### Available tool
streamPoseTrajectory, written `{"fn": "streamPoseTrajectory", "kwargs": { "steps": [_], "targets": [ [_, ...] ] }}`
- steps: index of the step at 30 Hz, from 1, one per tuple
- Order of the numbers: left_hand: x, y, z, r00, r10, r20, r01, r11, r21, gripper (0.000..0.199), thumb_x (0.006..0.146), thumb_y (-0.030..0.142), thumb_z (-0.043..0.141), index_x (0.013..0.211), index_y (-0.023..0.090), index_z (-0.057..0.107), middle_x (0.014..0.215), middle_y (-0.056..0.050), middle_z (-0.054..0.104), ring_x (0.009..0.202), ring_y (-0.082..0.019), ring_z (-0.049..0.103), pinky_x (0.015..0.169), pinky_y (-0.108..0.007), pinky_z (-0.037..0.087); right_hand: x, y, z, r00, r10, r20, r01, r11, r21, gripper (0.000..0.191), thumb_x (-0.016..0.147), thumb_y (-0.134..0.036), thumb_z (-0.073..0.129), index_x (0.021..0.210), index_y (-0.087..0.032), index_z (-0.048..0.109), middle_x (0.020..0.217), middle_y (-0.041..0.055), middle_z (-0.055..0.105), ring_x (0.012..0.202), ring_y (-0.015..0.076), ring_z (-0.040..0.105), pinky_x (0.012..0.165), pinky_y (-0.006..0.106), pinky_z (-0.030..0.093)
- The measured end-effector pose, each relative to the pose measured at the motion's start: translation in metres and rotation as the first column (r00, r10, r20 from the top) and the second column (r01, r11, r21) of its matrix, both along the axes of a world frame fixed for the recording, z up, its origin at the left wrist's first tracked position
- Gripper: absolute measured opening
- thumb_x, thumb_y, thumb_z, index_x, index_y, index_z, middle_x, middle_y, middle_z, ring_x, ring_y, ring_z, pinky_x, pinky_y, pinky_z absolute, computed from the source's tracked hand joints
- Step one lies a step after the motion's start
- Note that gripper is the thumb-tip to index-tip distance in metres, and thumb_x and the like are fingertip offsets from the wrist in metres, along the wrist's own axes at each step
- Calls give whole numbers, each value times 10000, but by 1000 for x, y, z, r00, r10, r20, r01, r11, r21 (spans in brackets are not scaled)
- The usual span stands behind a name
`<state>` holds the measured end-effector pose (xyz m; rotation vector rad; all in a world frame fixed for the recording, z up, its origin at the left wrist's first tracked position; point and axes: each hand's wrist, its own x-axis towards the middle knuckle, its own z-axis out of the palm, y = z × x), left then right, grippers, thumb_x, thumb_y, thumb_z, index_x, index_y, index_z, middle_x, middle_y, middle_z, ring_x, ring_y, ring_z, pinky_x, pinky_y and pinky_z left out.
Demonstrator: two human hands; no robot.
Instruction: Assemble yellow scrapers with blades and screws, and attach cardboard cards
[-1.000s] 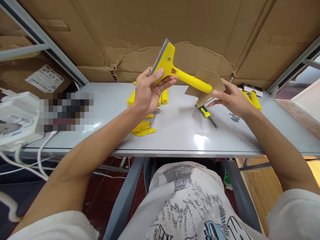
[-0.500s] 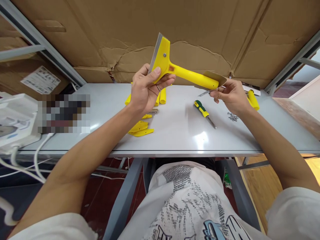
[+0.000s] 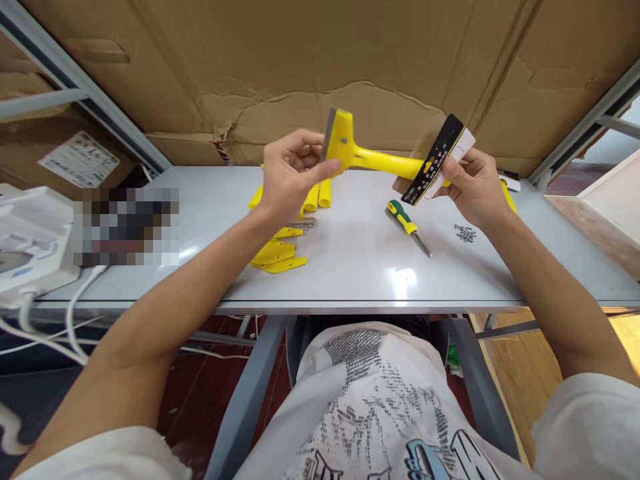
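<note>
A yellow scraper (image 3: 383,160) with a metal blade along its head is held above the table. My left hand (image 3: 295,170) is closed on its head, thumb on the near face beside the screw. My right hand (image 3: 473,183) grips a black-and-white printed card sleeve (image 3: 435,163) between thumb and fingers. The end of the scraper's handle goes behind the sleeve's printed face, so its tip is hidden. Below lies a screwdriver (image 3: 407,225) with a green and yellow handle.
Yellow scraper parts (image 3: 280,257) and thin metal blades (image 3: 304,223) lie left of centre, with yellow handles (image 3: 325,193) behind them. A pile of small screws (image 3: 465,233) sits at right. A white power strip (image 3: 37,243) with cables stands at far left; cardboard (image 3: 320,53) backs the table (image 3: 350,280).
The scraper has come down and its head has shifted right. The right hand has turned the card, so its printed black-and-white face now shows across the handle's end.
</note>
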<state>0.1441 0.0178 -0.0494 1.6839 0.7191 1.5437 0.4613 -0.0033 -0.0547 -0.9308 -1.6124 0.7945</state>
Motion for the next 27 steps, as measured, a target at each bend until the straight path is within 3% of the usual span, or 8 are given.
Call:
{"fn": "streamPoseTrajectory", "kwargs": {
  "steps": [3,7,16,20,23,27],
  "targets": [
    [-1,-1,0,994,56,-91,-58,998,-11,287,712,289,997,903,266,783,930,6,804,956,-207,770,858,-343,644,6,0,3,999,10,48,-9,1000,-16,547,742,-744,884,1028,-300,740,1139,52,793,1055,321,785,865,570,727],
    [2,-6,0,995,46,-84,-54,994,-93,214,737,171,952,853,245,788,921,-12,804,901,-193,765,780,-290,619,8,-4,6,992,2,125,-1,1000,-10,546,702,-711,934,1035,-313,765,1131,42,804,1031,322,768,905,591,705],
    [12,-10,-17,994,83,-66,-83,997,4,159,823,276,927,900,273,788,865,21,758,824,-142,706,784,-275,569,4,-18,14,964,-85,252,65,994,86,572,761,-706,898,1144,-328,705,1244,67,801,1188,413,727,1022,676,603],
    [13,-12,-20,995,81,-58,-80,997,11,192,814,314,945,904,278,779,884,8,752,858,-156,707,789,-297,566,1,-28,25,846,-259,466,171,960,223,622,778,-637,916,1241,-314,656,1109,59,818,1164,421,761,1084,685,552],
    [12,-12,-23,993,73,-95,-66,994,82,210,836,391,933,891,305,750,930,17,751,893,-169,695,818,-322,588,-4,-38,30,733,-323,598,175,940,294,582,848,-612,864,1302,-343,619,1139,53,807,1228,408,744,1141,642,522],
    [12,-5,-29,985,91,-147,-55,971,234,282,831,457,927,861,279,710,894,20,733,844,-166,685,825,-341,573,-13,-50,30,685,-318,655,104,933,345,604,930,-662,752,1391,-317,570,1163,64,810,1143,375,765,1001,544,579]
  ]
}}
